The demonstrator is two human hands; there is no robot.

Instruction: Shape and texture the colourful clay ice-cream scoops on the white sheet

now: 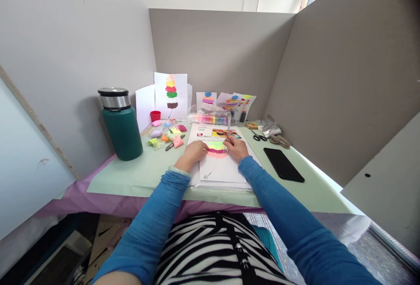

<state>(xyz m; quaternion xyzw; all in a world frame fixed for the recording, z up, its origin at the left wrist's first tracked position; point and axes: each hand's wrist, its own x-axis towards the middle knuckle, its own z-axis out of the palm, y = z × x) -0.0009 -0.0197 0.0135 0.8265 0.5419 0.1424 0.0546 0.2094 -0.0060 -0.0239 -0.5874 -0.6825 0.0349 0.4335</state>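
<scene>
A white sheet of paper (226, 173) lies in front of me with bands of soft coloured clay (215, 148) on it: yellow-green on top, magenta, then coral pink. A thin drawn line runs down below the bands. My right hand (237, 148) grips a metal fork (229, 123), tines down on the right part of the bands, its handle pointing up. At the left edge of the bands rests my left hand (195, 151), fingers curled together with the tips touching that edge; whether something small is between them is hidden.
Left stand a green bottle (122, 132), a red cup (155, 116) and several small clay packets (166, 136). Behind are a tray of coloured clay (210, 119) and propped pictures (171, 95). Scissors (259, 136), a foil bag (271, 126) and a black phone (283, 164) lie right. Grey panels (223, 49) enclose the table.
</scene>
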